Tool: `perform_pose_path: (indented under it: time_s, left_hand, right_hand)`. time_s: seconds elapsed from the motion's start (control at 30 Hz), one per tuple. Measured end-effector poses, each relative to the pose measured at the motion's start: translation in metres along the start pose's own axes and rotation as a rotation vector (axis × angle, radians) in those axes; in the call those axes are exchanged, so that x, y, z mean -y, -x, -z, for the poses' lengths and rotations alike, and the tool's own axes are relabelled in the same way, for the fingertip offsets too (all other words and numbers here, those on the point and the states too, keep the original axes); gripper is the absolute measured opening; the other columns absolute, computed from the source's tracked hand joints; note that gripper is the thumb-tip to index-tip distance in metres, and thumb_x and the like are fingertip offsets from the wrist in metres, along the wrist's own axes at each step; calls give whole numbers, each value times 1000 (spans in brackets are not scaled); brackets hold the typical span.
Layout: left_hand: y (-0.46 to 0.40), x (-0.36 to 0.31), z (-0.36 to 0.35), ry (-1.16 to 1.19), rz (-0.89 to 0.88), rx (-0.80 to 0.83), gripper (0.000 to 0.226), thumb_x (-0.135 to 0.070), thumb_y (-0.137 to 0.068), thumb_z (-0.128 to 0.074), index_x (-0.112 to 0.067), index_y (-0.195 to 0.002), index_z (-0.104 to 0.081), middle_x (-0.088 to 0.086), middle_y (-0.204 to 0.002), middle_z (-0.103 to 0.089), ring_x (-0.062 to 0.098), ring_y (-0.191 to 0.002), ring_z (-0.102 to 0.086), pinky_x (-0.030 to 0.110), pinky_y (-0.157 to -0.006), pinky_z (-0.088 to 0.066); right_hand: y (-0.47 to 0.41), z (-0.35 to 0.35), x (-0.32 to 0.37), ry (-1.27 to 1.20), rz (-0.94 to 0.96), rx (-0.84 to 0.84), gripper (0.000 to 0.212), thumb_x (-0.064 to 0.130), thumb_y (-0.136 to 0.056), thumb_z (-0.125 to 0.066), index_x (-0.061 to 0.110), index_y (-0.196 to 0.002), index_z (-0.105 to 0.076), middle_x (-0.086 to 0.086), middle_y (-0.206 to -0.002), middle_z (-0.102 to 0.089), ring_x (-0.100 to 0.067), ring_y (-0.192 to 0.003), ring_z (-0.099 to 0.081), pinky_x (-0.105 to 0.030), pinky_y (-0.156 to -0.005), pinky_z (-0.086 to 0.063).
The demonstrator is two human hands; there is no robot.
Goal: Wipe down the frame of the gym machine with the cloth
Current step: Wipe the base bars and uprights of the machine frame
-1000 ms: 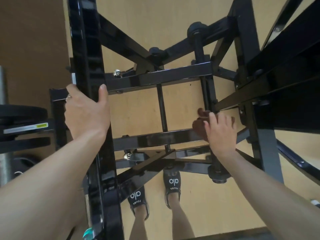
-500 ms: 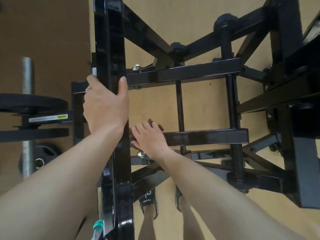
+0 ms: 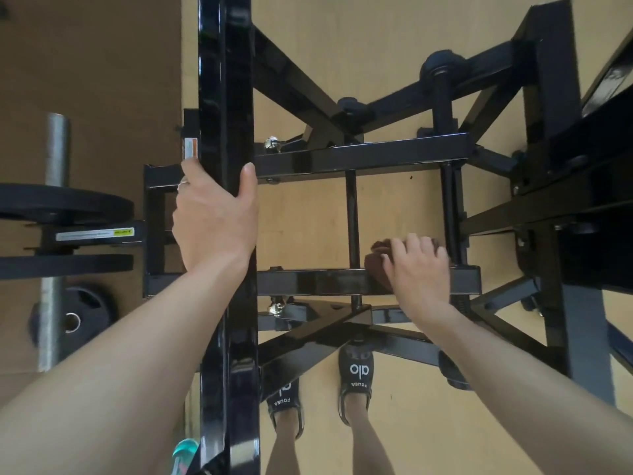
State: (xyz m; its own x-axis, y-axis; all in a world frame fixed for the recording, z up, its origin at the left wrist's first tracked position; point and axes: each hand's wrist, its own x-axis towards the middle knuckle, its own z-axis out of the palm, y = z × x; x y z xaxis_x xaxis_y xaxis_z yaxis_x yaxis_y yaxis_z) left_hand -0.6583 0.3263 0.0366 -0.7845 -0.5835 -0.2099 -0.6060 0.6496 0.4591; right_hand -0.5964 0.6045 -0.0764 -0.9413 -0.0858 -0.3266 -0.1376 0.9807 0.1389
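Note:
The gym machine is a black steel frame seen from above. A thick upright beam [image 3: 226, 97] runs down the left of the view, and my left hand [image 3: 214, 217] grips it, thumb on the right side. A lower horizontal crossbar [image 3: 308, 282] spans the middle. My right hand [image 3: 418, 269] presses a dark brown cloth [image 3: 375, 260] onto the right end of that crossbar, fingers curled over the cloth. Most of the cloth is hidden under the hand.
An upper crossbar [image 3: 359, 156] lies parallel above. Weight plates [image 3: 65, 204] on a silver bar [image 3: 56, 149] sit to the left, with a small plate [image 3: 73, 320] on the floor. My feet in black sandals [image 3: 354, 378] stand below the frame. A teal bottle [image 3: 183, 454] shows at the bottom.
My right hand slid the cloth along the lower crossbar from its left end to its right end. My left hand kept its grip on the upright beam.

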Motion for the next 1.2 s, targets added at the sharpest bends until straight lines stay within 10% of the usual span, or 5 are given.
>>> perform_pose_path:
  time_s: [0.23, 0.53, 0.8, 1.03, 1.2]
  left_hand:
    - [-2, 2, -3, -10, -15, -28, 71, -63, -97, -50, -8, -141, -42, 17, -119, -62, 32, -106, -63, 40, -80, -53]
    - [-3, 5, -4, 46, -21, -26, 66, -63, -96, -52, -11, -137, -46, 11, -115, -63, 26, -102, -62, 34, -77, -48]
    - [-6, 11, -8, 84, -51, -57, 60, -63, -95, -55, -12, -127, -48, 7, -103, -62, 23, -89, -60, 36, -71, -49]
    - [-5, 12, -11, 104, -51, -66, 57, -63, -95, -56, -15, -124, -49, 5, -102, -62, 23, -89, -62, 29, -67, -47]
    - [-3, 10, -8, 108, -46, -58, 61, -64, -94, -55, -13, -128, -49, 8, -106, -64, 23, -93, -62, 31, -71, -45]
  right_hand:
    - [-16, -2, 146, -172, 394, 129, 34, 40, -108, -38, 16, -126, -55, -5, -122, -60, -26, -114, -55, -42, -95, -43]
    - [-141, -35, 56, -883, -717, 155, 44, 49, -103, -48, 15, -131, -51, -11, -122, -57, -34, -111, -62, -50, -94, -57]
    - [-190, -70, 68, -806, -508, 214, 78, 44, -87, -77, 11, -146, -39, -10, -144, -48, -33, -132, -47, -46, -104, -48]
    - [-171, -81, 59, -807, -548, 325, 54, 40, -86, -79, 18, -128, -54, -4, -113, -65, -26, -97, -65, -41, -85, -60]
    - [-127, -80, 56, -597, -545, 747, 49, 38, -79, -86, 12, -110, -58, -5, -85, -57, -22, -71, -55, -36, -69, -50]
